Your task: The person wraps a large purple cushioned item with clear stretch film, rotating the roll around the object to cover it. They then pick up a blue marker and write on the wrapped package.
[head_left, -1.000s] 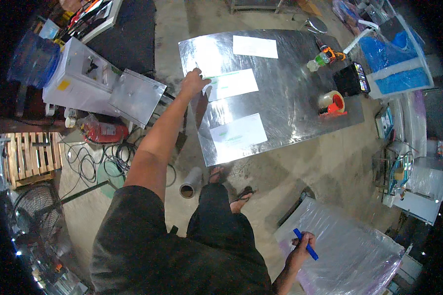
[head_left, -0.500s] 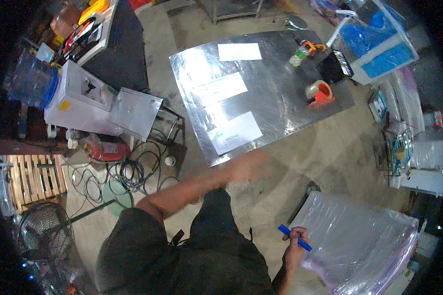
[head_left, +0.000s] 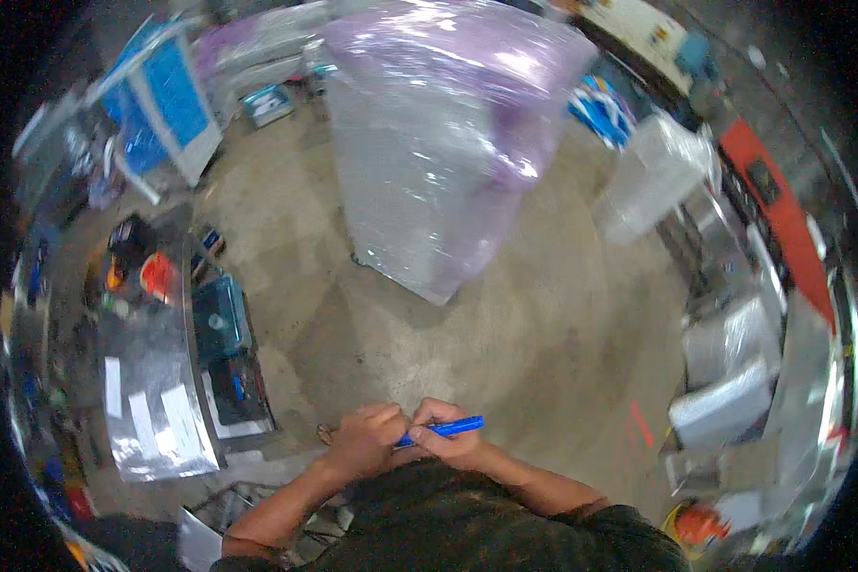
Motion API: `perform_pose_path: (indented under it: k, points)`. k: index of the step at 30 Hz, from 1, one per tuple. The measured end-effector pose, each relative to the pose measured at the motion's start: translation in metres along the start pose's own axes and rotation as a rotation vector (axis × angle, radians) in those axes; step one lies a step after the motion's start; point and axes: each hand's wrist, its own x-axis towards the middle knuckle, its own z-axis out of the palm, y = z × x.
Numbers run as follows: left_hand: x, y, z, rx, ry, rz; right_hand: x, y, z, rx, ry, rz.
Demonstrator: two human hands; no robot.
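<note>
Fingers of the right hand (head_left: pixel 445 431) are curled tight around a blue marker (head_left: pixel 445 429), which lies roughly level with its free end sticking out to the right. Left hand (head_left: pixel 364 440) is pressed up right against it, fingers bunched and pinching at the marker's left end, so both hands meet in front of the person's chest, low in the view. Whether there's a cap under those left fingers I honestly can't tell, it's covered.

Both forearms come up from the bottom edge, over a dark shirt (head_left: pixel 486 529).

Past the hands it's just bare concrete floor (head_left: pixel 505 324). Straight ahead, well apart from the hands, sits a big block wrapped in shiny clear plastic film (head_left: pixel 439 143) with a purple tint on its right side. Off to the left is a shiny metal sheet (head_left: pixel 148 400) with a few white paper rectangles (head_left: pixel 172 424) lying on it, and just beside it a dark teal bin (head_left: pixel 221 319). Further up that side there's an orange tape roll (head_left: pixel 157 276) and a blue-and-white panel (head_left: pixel 167 105) leaning near the top left. On the right are more plastic-wrapped bundles (head_left: pixel 725 381) and a long red-orange strip (head_left: pixel 782 219) along the edge.
</note>
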Motion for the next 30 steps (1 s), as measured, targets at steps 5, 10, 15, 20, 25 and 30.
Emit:
perform_pose_path:
  k: [5,10,15,20,25,30]
  points:
    - [0.077,0.068,0.015,-0.188,-0.215,0.270,-0.094,-0.015,-0.050,0.002,0.292,-0.138]
    - [0.099,0.117,0.008,0.060,-0.531,0.172,-0.129,-0.016,-0.065,0.046,0.316,-0.383]
    - [0.128,0.063,-0.043,0.373,-0.817,-0.032,-0.152,-0.058,-0.159,1.266,1.026,-0.467]
    - [0.166,-0.019,-0.128,0.406,-0.422,-0.288,-0.198,-0.097,-0.301,0.069,1.449,-0.891]
    - [0.292,-0.036,-0.168,0.167,0.237,0.067,-0.077,-0.151,-0.344,0.249,1.258,-0.873]
    - [0.430,-0.020,-0.240,-0.142,0.626,0.133,0.029,-0.218,-0.358,0.037,0.819,-1.002]
